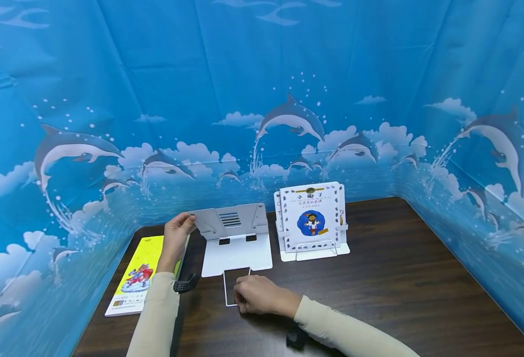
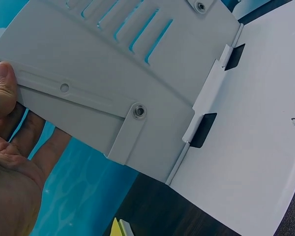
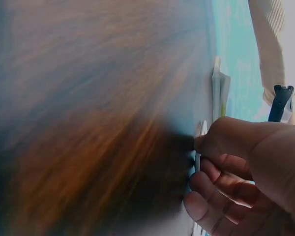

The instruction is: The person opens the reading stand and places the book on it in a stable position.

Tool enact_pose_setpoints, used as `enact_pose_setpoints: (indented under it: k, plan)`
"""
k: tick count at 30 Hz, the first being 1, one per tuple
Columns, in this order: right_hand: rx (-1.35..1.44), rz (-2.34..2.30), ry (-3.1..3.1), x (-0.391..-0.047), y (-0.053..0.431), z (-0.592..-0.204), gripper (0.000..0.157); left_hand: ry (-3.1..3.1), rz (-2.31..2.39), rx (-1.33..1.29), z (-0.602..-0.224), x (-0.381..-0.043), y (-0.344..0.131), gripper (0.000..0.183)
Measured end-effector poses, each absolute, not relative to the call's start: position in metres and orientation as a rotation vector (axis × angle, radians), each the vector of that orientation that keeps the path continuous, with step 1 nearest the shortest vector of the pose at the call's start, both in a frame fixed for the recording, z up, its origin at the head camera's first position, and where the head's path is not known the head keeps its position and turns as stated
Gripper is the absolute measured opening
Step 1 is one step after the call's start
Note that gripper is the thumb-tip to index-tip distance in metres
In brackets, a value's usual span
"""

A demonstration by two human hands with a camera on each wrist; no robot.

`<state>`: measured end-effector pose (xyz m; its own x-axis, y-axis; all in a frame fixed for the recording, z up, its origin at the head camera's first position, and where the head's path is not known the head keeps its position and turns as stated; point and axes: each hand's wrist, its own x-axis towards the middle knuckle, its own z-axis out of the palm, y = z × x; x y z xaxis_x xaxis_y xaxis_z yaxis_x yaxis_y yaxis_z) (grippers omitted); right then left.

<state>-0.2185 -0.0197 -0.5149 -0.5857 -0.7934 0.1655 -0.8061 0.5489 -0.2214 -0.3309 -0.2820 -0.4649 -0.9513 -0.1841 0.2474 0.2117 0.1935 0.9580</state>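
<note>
A white metal book stand (image 1: pixel 237 253) lies partly unfolded on the dark table, its slotted back panel (image 1: pixel 232 220) tilted up on hinges from the flat base. My left hand (image 1: pixel 177 238) pinches the panel's upper left corner between thumb and fingers; in the left wrist view the thumb (image 2: pixel 5 86) lies beside a riveted support arm (image 2: pixel 73 93). Out from the base's front edge reaches a thin white wire frame (image 1: pixel 224 290). At that frame's near right corner, my right hand (image 1: pixel 263 296) pinches the wire with curled fingers, close to the tabletop.
Right of the stand, a second white stand (image 1: pixel 344 248) holds upright a white picture book (image 1: pixel 312 223) behind a wire holder. A yellow-covered book (image 1: pixel 139 272) lies flat at the table's left, under my left forearm. A blue dolphin-print curtain (image 1: pixel 244 99) surrounds the table.
</note>
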Motion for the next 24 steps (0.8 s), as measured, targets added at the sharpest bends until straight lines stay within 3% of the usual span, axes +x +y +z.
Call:
enact_pose_setpoints:
  k: [24]
  plan:
    - [1.208,0.914,-2.773,-0.229,-0.016,-0.487,0.018,-2.201,-1.813,0.02,-0.462,-0.33,-0.282,0.032]
